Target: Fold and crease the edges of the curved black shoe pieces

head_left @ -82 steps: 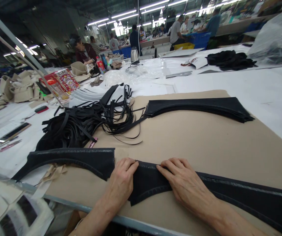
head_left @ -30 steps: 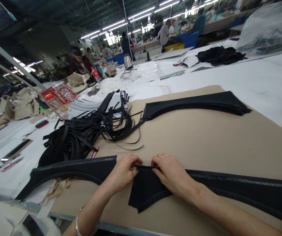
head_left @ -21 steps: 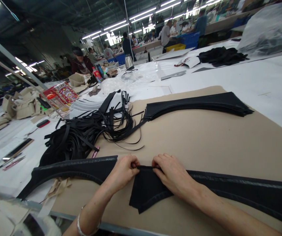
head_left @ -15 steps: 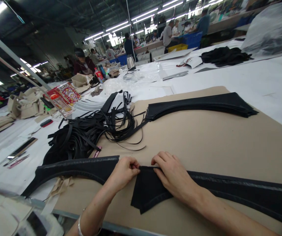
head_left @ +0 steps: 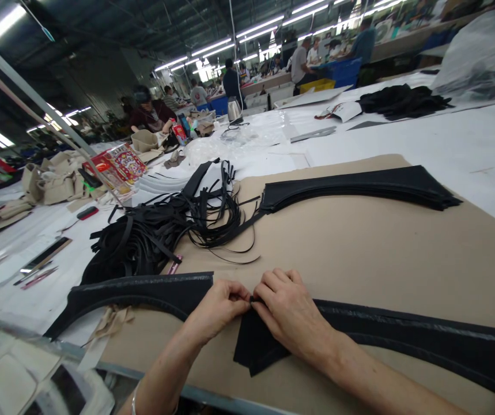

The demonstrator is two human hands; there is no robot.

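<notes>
A long curved black piece [head_left: 403, 337] lies along the near edge of a tan cardboard sheet [head_left: 359, 253]. My left hand [head_left: 216, 305] and my right hand [head_left: 288, 314] meet at the upper corner of its left end, both with fingers curled and pinching that edge, fingertips touching. A second curved black piece [head_left: 143, 291] lies just left of my left hand. Further back on the cardboard rests a stack of the same curved black pieces [head_left: 359, 187]. A tangle of black strips [head_left: 165, 230] lies to the left of that stack.
White sheets cover the table [head_left: 424, 135] beyond the cardboard. Pens and a flat tool [head_left: 40, 265] lie at the left, with beige bags [head_left: 52, 178] and a colourful box [head_left: 115, 164] behind them. A heap of black cloth [head_left: 403, 101] is far right. Other people work at distant tables.
My hands lay flat and apart on the black piece at first. They curled onto its top edge and have now drawn together until the fingertips meet at the corner.
</notes>
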